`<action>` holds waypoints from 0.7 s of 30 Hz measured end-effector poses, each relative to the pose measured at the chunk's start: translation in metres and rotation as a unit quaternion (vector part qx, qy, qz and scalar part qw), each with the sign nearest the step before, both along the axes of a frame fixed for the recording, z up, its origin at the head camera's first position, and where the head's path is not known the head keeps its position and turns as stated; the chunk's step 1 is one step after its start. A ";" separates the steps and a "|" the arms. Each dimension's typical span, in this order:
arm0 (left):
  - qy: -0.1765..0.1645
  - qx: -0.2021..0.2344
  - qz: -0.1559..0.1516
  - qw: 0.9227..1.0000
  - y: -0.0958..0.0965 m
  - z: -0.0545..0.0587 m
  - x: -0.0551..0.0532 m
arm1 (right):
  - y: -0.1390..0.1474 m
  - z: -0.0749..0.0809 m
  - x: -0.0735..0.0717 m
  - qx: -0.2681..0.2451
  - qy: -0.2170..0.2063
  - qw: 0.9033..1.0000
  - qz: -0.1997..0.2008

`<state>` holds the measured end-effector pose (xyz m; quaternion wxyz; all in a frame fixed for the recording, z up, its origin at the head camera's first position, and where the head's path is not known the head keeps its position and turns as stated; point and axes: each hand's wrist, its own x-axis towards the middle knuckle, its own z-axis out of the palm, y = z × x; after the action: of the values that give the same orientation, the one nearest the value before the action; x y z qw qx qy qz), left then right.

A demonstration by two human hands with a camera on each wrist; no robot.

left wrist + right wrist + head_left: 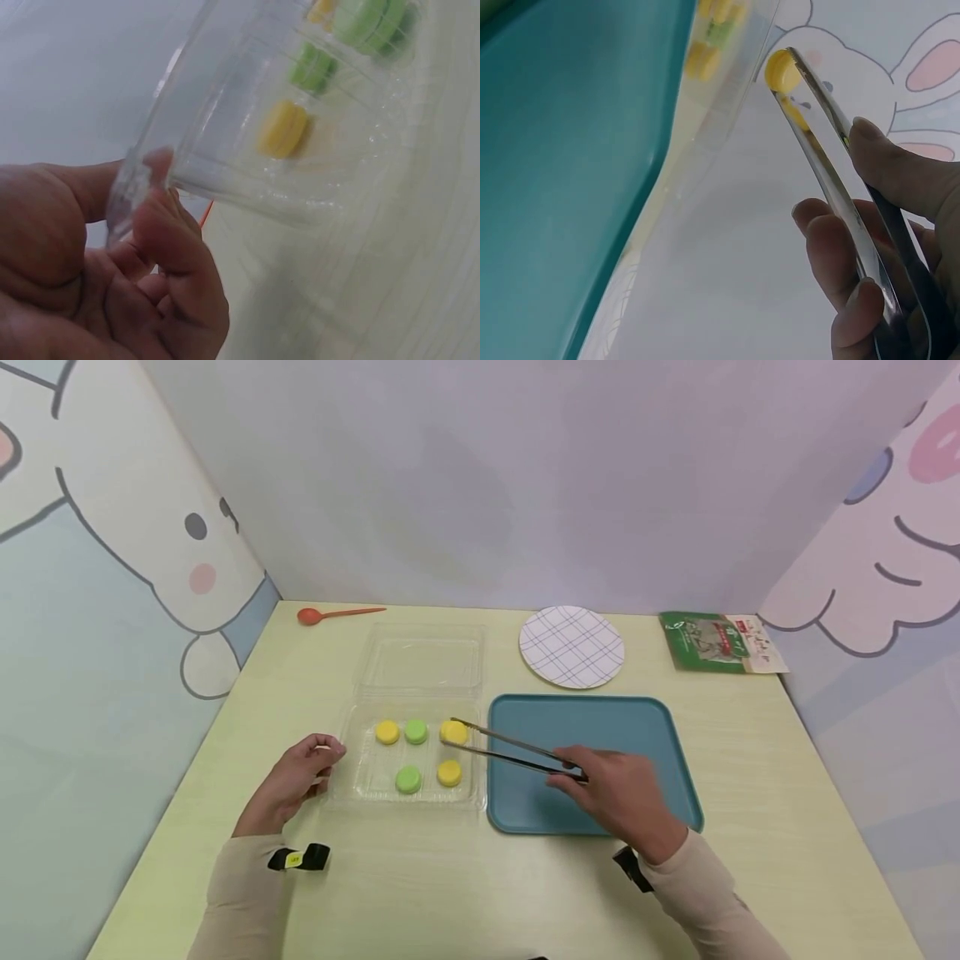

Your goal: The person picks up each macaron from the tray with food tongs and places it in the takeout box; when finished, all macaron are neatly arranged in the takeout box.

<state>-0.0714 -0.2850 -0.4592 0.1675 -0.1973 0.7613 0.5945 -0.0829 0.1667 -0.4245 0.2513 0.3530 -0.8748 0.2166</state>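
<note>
My left hand (294,781) pinches the left rim of an open clear plastic clamshell box (352,793) between thumb and finger. In my right hand (618,793) is a pair of metal tongs (517,760), reaching left over the box's right wall. Its tips hold a yellow macaron (782,71), which the right wrist view shows raised above the box. Inside lie two green macarons (408,779) and several yellow ones, one of them a yellow macaron (387,732) near the left wall. The box's lid (423,662) is folded back behind it.
A blue tray (585,722) stands right beside the box, under my right hand. Behind are a white plate with crossed blue lines (572,647), a red spoon (309,617) and a green food packet (708,642). Printed walls border the table.
</note>
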 end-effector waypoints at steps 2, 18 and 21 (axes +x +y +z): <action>0.003 -0.002 -0.002 1.000 0.000 0.001 0.000 | -0.004 -0.001 -0.001 0.006 -0.002 1.000 0.005; -0.007 0.001 0.005 1.000 0.000 -0.004 -0.001 | -0.039 0.000 -0.003 0.054 -0.034 0.997 0.031; -0.003 -0.003 0.004 1.000 0.001 -0.002 -0.001 | -0.045 -0.001 -0.003 0.052 -0.038 0.997 0.044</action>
<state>-0.0723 -0.2842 -0.4613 0.1667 -0.2028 0.7619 0.5921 -0.0861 0.1218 -0.4255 0.1894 0.3952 -0.8775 0.1945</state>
